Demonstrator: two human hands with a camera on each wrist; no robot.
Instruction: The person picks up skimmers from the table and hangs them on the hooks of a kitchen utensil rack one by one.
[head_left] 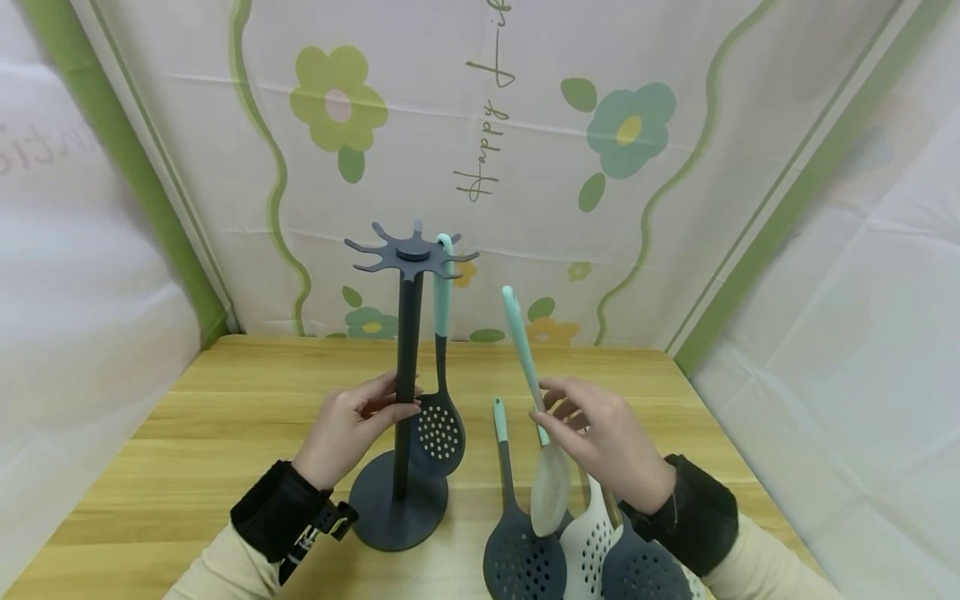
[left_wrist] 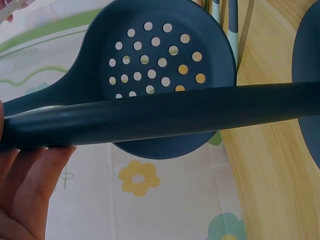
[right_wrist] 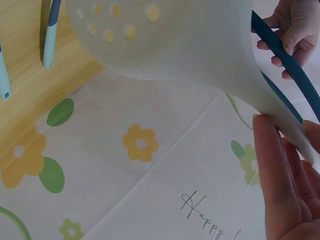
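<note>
My left hand (head_left: 348, 427) grips the upright pole of a dark utensil stand (head_left: 409, 333), whose round top has several hooks. From a hook on the right hangs a dark skimmer (head_left: 442, 400) with a mint handle. The left wrist view shows the pole (left_wrist: 165, 117) crossing in front of that skimmer's holed head (left_wrist: 220, 60). My right hand (head_left: 603, 433) pinches a white skimmer (head_left: 551, 487) low on its mint handle, handle end up, right of the stand and apart from it. Its holes show in the right wrist view, where the white skimmer (right_wrist: 185, 45) rests against the fingers (right_wrist: 275, 175).
On the wooden table (head_left: 285, 400), below my right hand, lie a dark skimmer (head_left: 517, 542) with a mint handle, a white skimmer (head_left: 581, 542) and another dark one (head_left: 645, 571). A printed fabric wall (head_left: 480, 250) stands behind the table, with white fabric at both sides.
</note>
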